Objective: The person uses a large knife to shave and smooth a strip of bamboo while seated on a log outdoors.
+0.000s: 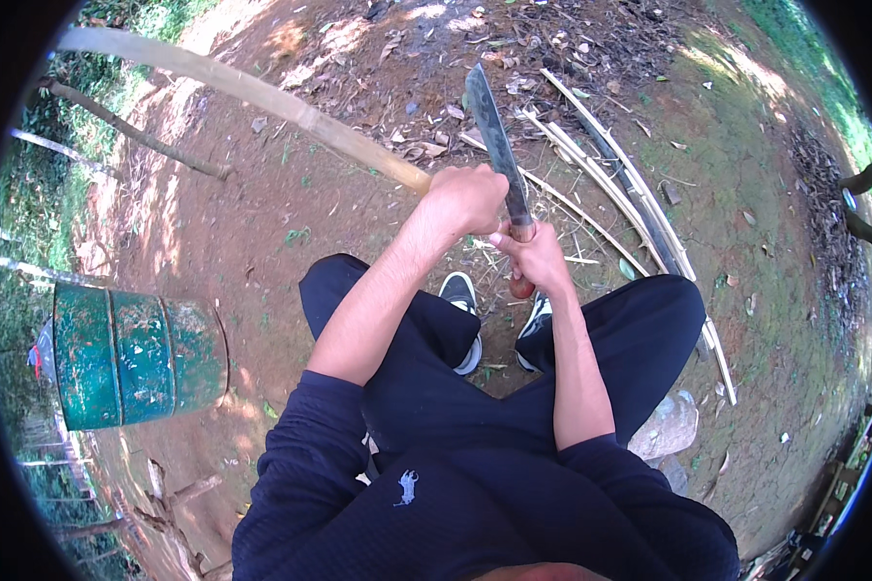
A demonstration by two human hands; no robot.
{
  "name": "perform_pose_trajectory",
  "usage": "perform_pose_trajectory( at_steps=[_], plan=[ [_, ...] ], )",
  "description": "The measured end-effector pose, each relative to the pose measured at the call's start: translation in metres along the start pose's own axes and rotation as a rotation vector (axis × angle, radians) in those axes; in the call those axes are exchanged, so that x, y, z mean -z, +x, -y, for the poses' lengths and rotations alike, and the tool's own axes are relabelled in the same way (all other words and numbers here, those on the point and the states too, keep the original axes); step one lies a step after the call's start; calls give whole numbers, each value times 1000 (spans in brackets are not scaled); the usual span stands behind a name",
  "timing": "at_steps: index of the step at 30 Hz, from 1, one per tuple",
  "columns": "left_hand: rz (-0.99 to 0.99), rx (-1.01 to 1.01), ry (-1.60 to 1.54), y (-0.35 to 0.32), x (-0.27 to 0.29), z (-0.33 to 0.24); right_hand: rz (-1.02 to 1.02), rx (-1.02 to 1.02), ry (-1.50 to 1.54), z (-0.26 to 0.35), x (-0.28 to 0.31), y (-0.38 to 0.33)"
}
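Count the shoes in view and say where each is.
2: the left shoe and the right shoe, between the legs of the dark trousers, which partly cover both. The right one appears just below the machete's handle.

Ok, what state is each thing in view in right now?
Left hand: closed on the pole
Right hand: closed on the machete's handle
Machete: held, blade bare
Pole: held by one end
Strips: split, lying on the ground
Drum: paint chipped

Your left hand (pixel 467 198) curls tight, its forearm (pixel 394 289) slanting far and right; your right hand (pixel 539 258) clenches nearer, just beside.
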State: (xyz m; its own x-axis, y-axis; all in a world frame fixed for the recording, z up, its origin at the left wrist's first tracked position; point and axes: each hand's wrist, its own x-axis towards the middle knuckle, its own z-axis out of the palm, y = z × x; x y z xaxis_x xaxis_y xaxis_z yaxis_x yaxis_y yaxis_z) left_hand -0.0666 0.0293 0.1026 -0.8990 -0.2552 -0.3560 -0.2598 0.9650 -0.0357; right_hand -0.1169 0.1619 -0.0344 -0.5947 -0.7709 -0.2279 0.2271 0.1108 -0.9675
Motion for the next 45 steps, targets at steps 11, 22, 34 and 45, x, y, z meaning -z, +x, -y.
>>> perform_pose_trajectory(
  at_steps=[11, 22, 34, 45],
  plan=[
    [-2070, -193, -851, -83, 31, 57, -43, 27, -32, 9, 5, -4],
    [-1649, -15, -1705, -57, 7, 48, -196, 104, -97, -3, -3, 8],
    [-1833, 422, -1654, -45, -111, 40, -353, 4, -304, -63, 15, 26],
    [-1784, 71, -1780, -73, -106, 63, -340, -47, -546, -82, 0, 23]
  ],
)
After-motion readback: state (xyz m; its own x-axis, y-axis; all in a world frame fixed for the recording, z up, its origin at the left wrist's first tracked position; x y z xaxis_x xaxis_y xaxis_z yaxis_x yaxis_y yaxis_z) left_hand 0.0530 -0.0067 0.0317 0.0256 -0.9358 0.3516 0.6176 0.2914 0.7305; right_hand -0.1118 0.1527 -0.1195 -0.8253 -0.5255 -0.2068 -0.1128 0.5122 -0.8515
